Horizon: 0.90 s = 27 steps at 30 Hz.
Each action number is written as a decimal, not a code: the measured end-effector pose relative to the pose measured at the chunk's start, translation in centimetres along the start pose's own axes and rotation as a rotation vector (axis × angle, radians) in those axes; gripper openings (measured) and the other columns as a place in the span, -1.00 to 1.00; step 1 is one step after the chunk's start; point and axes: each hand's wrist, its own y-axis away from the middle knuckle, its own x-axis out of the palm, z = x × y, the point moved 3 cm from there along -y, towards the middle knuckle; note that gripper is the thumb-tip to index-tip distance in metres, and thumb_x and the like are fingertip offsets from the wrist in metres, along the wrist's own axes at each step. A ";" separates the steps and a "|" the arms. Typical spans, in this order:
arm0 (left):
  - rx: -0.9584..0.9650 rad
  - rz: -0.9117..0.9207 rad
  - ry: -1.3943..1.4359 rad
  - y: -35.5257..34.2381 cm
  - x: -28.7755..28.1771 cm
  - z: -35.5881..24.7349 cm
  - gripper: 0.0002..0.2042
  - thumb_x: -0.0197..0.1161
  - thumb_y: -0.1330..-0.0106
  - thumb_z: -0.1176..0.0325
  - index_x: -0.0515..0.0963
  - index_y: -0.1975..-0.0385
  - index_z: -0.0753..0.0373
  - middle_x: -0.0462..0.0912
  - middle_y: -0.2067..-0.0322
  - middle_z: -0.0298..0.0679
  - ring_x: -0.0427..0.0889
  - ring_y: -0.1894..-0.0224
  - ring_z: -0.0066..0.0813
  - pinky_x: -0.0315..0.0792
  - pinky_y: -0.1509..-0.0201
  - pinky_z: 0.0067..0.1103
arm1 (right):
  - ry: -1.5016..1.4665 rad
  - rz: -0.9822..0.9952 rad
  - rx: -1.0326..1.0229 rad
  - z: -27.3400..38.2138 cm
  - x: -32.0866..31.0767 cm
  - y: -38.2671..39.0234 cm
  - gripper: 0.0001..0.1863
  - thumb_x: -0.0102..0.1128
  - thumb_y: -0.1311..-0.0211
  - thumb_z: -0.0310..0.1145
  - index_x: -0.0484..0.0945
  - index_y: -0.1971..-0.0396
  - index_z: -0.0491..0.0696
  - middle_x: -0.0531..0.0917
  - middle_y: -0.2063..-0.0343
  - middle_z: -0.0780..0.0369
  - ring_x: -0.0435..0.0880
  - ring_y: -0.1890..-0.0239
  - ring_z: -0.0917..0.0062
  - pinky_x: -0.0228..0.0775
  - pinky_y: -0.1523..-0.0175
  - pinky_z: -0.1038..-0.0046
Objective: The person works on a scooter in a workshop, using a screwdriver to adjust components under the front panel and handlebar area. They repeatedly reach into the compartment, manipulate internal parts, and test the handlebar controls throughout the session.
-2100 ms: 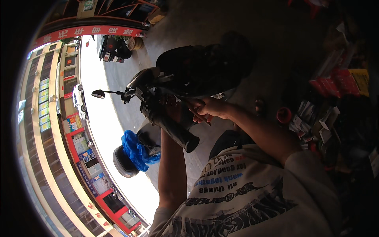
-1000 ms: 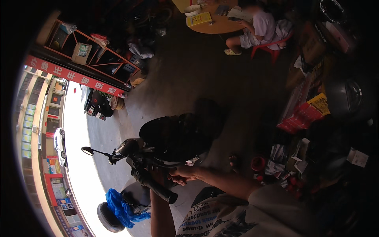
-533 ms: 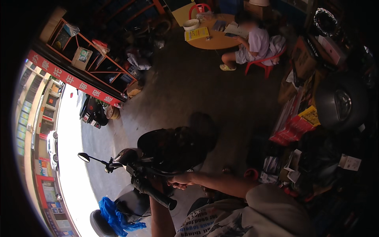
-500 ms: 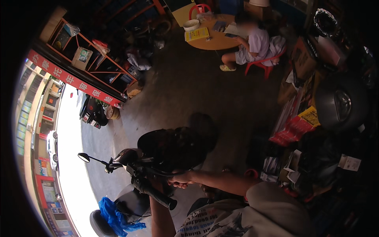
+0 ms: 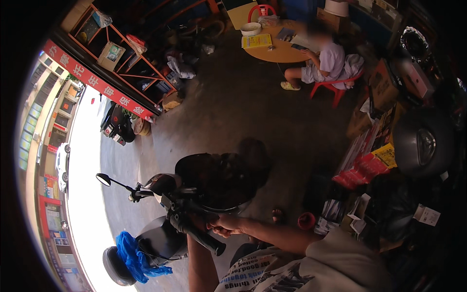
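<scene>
In front of me stands a motorbike with a black handlebar grip (image 5: 206, 239) pointing toward me and a round mirror (image 5: 103, 179) on the far left. My left hand (image 5: 198, 222) is just behind the handlebar, its fingers mostly hidden by the grip and shadow. Close beside it, my right hand (image 5: 226, 225) has its fingers curled closed beneath the bars; whatever they hold cannot be made out. A crumpled blue plastic bag (image 5: 131, 258) lies over a dark rounded part at the lower left. Beyond the bars is a dark, rounded black shape (image 5: 214, 177).
Another person (image 5: 331, 61) sits on a red plastic chair (image 5: 335, 90) at a round table (image 5: 272, 52). Red boxes (image 5: 360, 170) and a large dark rounded casing (image 5: 423, 143) are stacked at right. An orange shelf (image 5: 124, 63) stands at left, near a parked scooter (image 5: 116, 124).
The view has shifted slightly, so the room sits a little lower and further right. My hands stay together by the handlebar, the right one still closed.
</scene>
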 end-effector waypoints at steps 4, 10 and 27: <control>0.058 0.022 -0.011 -0.1 -0.2 -0.8 -0.64 0.14 -0.31 0.33 0.41 -0.08 0.24 0.55 0.11 -0.24 0.55 0.11 -0.43 0.51 0.14 -0.53 | 0.512 -0.098 0.052 5.3 -0.9 2.0 -0.73 -0.09 -0.44 -0.20 0.40 0.39 -0.07 0.27 0.69 0.41 0.14 0.75 0.76 -0.04 0.70 0.61; 0.465 0.038 -0.407 -1.1 1.8 -1.0 -0.69 0.11 -0.32 0.34 0.47 -0.02 0.30 0.62 0.22 -0.20 0.63 0.25 -0.43 0.57 0.27 -0.54 | 0.654 -0.202 0.155 8.7 -0.1 2.9 -0.75 -0.08 -0.43 -0.25 0.42 0.34 -0.13 0.29 0.67 0.39 0.15 0.76 0.77 -0.05 0.69 0.65; 0.132 -0.346 -0.452 -1.2 2.5 -1.2 -0.58 0.05 -0.41 0.12 0.55 0.35 0.46 0.61 0.46 -0.19 0.52 0.40 -0.53 0.39 0.30 -0.54 | 0.680 -0.254 0.218 10.0 -0.4 3.3 -0.87 -0.05 -0.38 -0.33 0.39 0.28 -0.08 0.36 0.60 0.38 0.18 0.70 0.78 0.03 0.65 0.69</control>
